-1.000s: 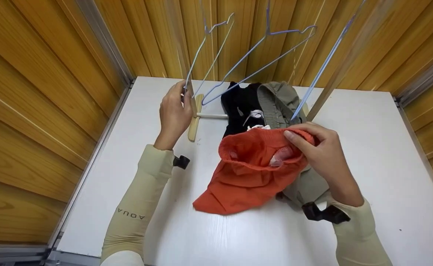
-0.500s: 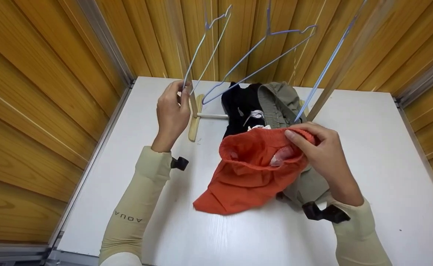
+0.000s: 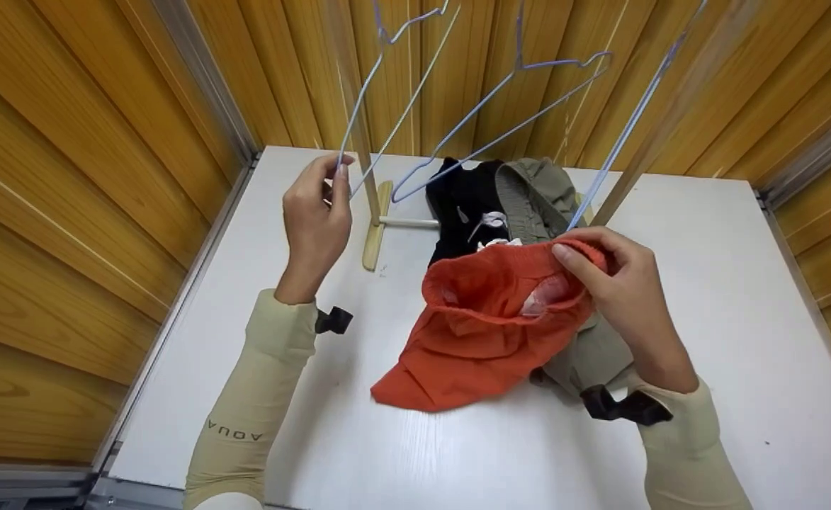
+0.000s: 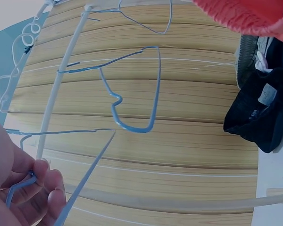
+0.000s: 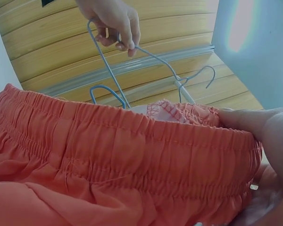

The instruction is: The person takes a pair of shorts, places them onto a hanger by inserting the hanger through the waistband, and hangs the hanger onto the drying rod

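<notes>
Pinching the thin blue bent-wire hanger (image 4: pixel 86 178), the left hand (image 3: pixel 316 212) should steady it — the right hand (image 3: pixel 628 290), gripping the red elastic-waisted cloth garment (image 3: pixel 468 361), should avoid bunching it.

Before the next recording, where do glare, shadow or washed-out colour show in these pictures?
Head view: sheen on the white tabletop, a shadow along the beige fabric left sleeve; right wrist view: a glaring white strip on the pale blue surface, the orange-red elastic-waist garment paler than in the head view; left wrist view: washed-out colours on the wood-grain panels.
</notes>
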Action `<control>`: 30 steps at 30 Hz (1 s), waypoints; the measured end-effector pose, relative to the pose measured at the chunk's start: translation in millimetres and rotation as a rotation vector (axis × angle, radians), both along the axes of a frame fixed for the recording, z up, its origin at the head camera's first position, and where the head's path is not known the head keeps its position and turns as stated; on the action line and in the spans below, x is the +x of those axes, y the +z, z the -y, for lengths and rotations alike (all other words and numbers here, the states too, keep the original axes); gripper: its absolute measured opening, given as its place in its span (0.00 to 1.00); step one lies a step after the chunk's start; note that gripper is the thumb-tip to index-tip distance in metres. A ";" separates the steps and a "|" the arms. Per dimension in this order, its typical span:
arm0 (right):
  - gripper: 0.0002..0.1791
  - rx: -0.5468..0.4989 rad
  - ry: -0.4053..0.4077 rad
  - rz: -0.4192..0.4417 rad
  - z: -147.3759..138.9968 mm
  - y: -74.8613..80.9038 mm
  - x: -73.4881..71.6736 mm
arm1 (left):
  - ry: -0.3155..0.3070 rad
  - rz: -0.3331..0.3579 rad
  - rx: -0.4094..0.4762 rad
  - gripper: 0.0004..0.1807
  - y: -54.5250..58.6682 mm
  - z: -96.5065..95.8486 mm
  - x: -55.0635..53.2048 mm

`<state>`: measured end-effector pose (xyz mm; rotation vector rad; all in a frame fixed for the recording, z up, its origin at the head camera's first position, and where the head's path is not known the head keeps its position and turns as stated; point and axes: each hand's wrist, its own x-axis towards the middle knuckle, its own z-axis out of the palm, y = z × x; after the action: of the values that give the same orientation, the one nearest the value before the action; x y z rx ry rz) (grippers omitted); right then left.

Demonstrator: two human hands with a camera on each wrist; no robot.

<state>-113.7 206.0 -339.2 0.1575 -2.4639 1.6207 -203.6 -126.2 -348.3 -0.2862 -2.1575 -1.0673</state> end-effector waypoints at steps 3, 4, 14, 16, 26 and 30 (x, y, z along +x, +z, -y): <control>0.14 -0.002 -0.008 0.004 -1.9 -0.3 -1.7 | -0.013 -0.009 0.012 0.12 1.1 3.4 6.7; 0.14 -0.006 -0.011 0.005 -2.4 -0.4 -2.4 | -0.019 -0.008 0.016 0.12 1.2 4.6 9.3; 0.12 0.005 -0.044 -0.001 -6.9 -3.7 -8.2 | -0.111 -0.021 0.097 0.11 -5.2 16.3 34.9; 0.12 -0.003 -0.044 -0.001 -7.6 -4.3 -8.9 | -0.117 -0.027 0.120 0.11 -6.1 17.6 40.2; 0.13 -0.029 -0.067 -0.010 -12.7 -4.4 -11.9 | -0.140 -0.073 0.191 0.08 -10.0 23.5 57.9; 0.14 -0.044 -0.080 -0.004 -16.1 -3.9 -13.6 | -0.147 -0.087 0.204 0.09 -14.6 26.3 62.5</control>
<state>-127.3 222.1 -343.1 0.0545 -2.3972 1.6377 -141.0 -152.5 -362.9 -0.3933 -1.9567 -1.3231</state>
